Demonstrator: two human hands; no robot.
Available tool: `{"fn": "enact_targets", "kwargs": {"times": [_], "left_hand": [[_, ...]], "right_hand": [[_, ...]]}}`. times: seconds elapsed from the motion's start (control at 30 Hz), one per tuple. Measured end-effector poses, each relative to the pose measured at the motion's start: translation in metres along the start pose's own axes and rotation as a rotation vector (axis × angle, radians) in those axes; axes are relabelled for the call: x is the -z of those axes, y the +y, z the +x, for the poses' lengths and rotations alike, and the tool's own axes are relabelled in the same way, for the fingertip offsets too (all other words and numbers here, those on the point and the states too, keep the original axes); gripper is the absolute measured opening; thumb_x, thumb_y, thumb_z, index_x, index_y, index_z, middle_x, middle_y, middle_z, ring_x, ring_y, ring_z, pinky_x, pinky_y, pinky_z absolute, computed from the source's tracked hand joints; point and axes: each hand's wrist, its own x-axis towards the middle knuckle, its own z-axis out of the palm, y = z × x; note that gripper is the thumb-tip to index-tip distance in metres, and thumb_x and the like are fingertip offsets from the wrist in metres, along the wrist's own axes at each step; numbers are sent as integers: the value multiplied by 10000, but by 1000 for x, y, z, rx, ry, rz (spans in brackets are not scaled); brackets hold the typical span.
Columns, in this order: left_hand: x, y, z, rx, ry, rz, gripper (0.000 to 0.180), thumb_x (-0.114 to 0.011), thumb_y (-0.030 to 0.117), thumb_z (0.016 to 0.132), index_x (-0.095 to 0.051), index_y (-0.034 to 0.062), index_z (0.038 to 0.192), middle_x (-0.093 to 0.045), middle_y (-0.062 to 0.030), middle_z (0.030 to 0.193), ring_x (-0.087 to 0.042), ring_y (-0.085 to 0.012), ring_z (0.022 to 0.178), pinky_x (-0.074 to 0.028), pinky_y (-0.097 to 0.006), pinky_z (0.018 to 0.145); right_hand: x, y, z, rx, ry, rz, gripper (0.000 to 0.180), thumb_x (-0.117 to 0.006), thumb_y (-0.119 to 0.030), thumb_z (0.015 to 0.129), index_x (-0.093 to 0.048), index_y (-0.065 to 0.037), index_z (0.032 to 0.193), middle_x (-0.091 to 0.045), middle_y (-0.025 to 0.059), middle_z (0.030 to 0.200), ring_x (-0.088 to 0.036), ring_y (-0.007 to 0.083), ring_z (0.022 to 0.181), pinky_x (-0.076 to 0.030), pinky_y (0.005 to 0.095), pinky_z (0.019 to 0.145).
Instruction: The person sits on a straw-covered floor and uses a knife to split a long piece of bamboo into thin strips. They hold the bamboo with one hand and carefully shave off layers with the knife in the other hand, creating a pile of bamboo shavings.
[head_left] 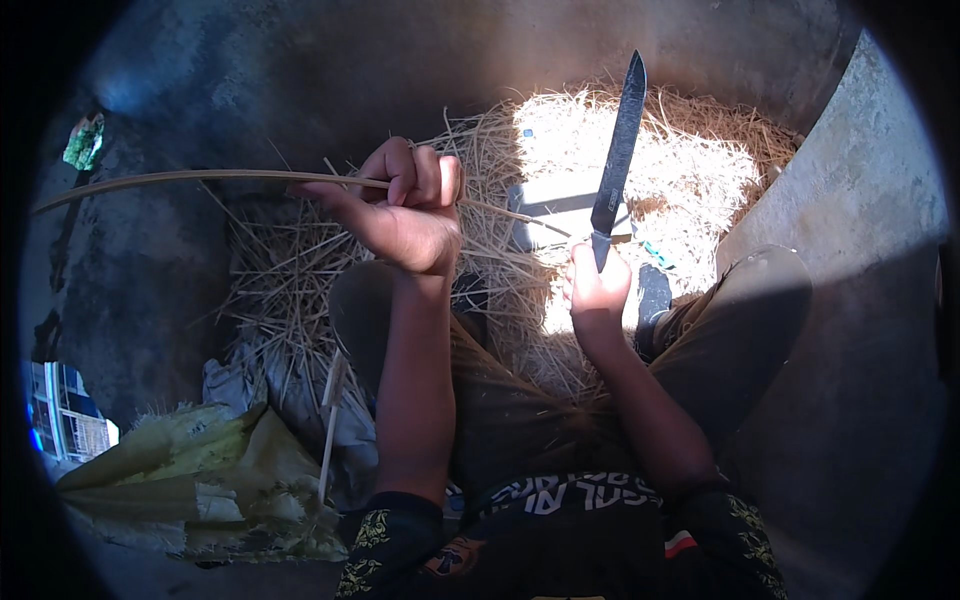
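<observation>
My left hand [412, 215] is raised left of centre, its fingers curled round a long thin strip of split bamboo or cane [240, 175]. The strip runs far out to the left, bending down, and a short thinner end pokes out right of the fist. In my right hand [600, 290], closed round the handle, is a large knife [620, 140] with a long dark blade pointing up and away. The grip is mostly hidden by my fingers. Blade and strip are apart.
A thick heap of pale shavings [690, 180] covers the floor between and beyond my legs, partly sunlit, with a flat grey block [560, 205] in it. Concrete walls [300, 80] curve around. A frayed yellow-green sack [210, 490] lies at lower left, a thin stick [329, 440] beside it.
</observation>
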Motion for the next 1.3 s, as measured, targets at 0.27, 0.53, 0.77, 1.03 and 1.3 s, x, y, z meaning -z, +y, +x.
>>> {"fn": "enact_targets", "kwargs": {"times": [0.27,0.53,0.77,1.03,1.3], "left_hand": [[5,21,2,-17,-3,-103,773,-212,924,792,-218,175,600,-171,27,479,-119,-118,440,-134,-298,433],[19,32,10,-68,89,-144,771,-197,916,803,-212,171,603,-168,35,478,-113,-111,447,-132,-304,444],[22,42,12,-165,206,-16,772,-200,920,797,-207,174,597,-156,39,480,-94,-105,459,-103,-278,441],[18,1,16,-92,193,-20,770,-216,921,783,-192,178,583,-148,47,465,-76,-89,431,-92,-266,409],[25,2,16,-95,313,-5,763,-199,929,777,-172,189,593,-144,47,458,-86,-101,399,-108,-267,392]], "right_hand": [[3,3,-3,130,-39,-192,122,-566,-135,941,-554,-47,857,-473,-31,595,-406,44,434,-334,215,384],[1,5,-5,167,-46,-229,156,-590,-108,935,-579,-19,807,-506,-21,635,-435,53,560,-370,245,510],[1,1,-7,116,-67,-199,123,-558,-145,942,-548,-43,874,-478,-24,607,-406,43,443,-344,220,388],[-4,-11,-11,173,-58,-85,143,-536,-132,957,-507,-60,837,-461,-29,605,-401,41,457,-323,210,405],[12,31,7,-194,-238,-840,316,-585,-175,908,-529,7,655,-507,79,539,-473,175,503,-396,341,517]]}}
